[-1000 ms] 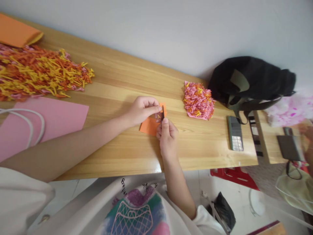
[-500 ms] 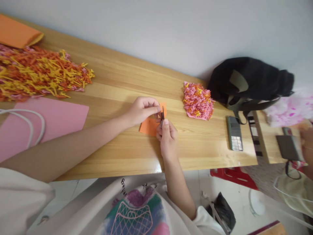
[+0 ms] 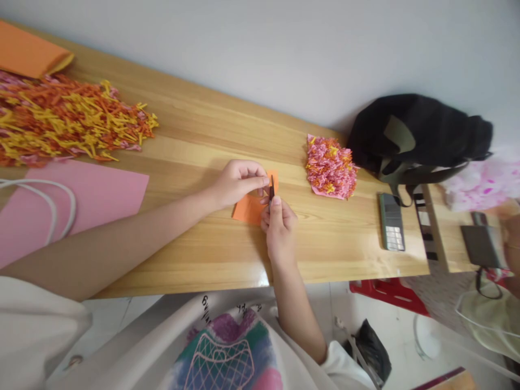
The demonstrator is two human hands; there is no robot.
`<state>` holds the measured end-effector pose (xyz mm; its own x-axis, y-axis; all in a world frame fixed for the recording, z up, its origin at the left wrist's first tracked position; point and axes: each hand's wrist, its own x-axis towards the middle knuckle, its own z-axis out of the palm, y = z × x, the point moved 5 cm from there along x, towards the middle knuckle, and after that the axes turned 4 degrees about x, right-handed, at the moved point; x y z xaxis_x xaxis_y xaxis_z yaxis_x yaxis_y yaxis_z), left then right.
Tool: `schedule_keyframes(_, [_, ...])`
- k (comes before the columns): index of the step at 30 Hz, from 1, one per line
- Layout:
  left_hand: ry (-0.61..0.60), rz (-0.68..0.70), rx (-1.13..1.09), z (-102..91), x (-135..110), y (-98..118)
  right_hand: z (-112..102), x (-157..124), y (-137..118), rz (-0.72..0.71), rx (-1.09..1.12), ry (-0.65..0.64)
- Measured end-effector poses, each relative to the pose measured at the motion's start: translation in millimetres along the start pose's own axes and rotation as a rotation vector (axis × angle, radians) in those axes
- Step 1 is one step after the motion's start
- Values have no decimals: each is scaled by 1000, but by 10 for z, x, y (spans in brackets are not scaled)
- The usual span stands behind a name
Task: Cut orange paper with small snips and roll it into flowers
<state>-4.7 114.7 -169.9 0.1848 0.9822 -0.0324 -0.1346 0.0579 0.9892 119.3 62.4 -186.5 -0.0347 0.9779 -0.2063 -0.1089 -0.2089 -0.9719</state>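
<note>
At the far left of a wooden table (image 3: 190, 119), a folded orange sheet (image 3: 30, 51) lay against a heap of small yellow, orange and pink pieces (image 3: 73, 122). Below the heap, nearer the person, was a pink sheet (image 3: 105, 192), with a white cord (image 3: 73, 203) looping across it.

The left forearm reached in from a pale sleeve. Near the table's middle, the left hand (image 3: 233, 184) had its thumb and forefinger brought together in a pinch; anything between the tips was too small to tell. Just below those fingers was a piece of orange paper (image 3: 246, 210), part of it showing again beyond the fingertips.

Beside it, the right hand (image 3: 280, 233) was closed around a slim, dark, pointed tool (image 3: 272, 187), thumb on top, its tip pointing away from the person, close to the left fingertips and over the paper.

Further right sat a dense cluster of tiny pink and orange pieces (image 3: 331, 168) on a pink base. Next came a black bag (image 3: 410, 127) against the wall, and in front of it a dark flat device (image 3: 392, 222). A red stool (image 3: 385, 293) showed below the table edge. At the far right was a second table (image 3: 453, 249), with another person's arm, blurred, at the edge.
</note>
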Motion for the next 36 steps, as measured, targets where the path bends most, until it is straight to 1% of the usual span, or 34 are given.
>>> schedule_keyframes(9, [7,-10,2,1,-1,-1,7,-14,-18,19,23,-8])
schedule_keyframes(16, [-6,-13,20,1,0,-1,-4,-19,11,-3,-7,-24])
schedule_keyframes(24, [-3,-15,13,5,-3,15,-24,-3,28,-38,-71,-6])
schedule_keyframes(31, [-2,-12,24,-3,-1,24,-32,7,33,-31,-66,-8])
schedule_keyframes(36, [-3,1,12,0,-2,11,-8,3,5,2,-5,7])
